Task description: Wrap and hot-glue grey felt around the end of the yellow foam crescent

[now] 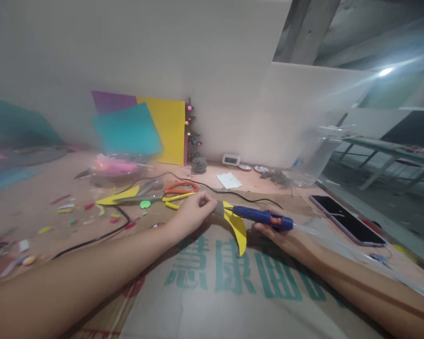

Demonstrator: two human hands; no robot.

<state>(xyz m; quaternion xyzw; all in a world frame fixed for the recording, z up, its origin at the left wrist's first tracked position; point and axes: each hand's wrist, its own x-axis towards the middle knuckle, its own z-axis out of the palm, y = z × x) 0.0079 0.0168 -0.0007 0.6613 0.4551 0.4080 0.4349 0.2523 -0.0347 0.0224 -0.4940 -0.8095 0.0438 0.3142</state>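
Two bare hands meet above the table (63,181), at the upper end of a curved yellow piece (238,230) shaped like a crescent. That crescent is the landmark here; it hangs point-down over a pale sheet with large green characters (201,318).

The left hand (194,212), left of the crescent, is nearly closed, thumb and fingertips pinching a gray band (219,207) at its upper end. The right hand (284,240), to the right of the crescent, is curled around a blue glue gun (250,213), whose nozzle points left and reaches the crescent's top, beside the band. Whether glue is coming out cannot be told. A long clear stick trails from the gun's back end.

As for progress, the yellow shape appears already cut out, and gray material sits at its top. Below that, most of the yellow is bare. The work on this piece looks partly done, with the join at the top in hand.

Left of the crescent, beyond the left hand, lie orange-and-yellow-handled scissors (168,190), a second pointed yellow piece (125,194) and scattered colored scraps (45,230). Behind the crescent are a white paper square (229,180) and a small clock (231,160). Far to its right rests a phone (346,219).
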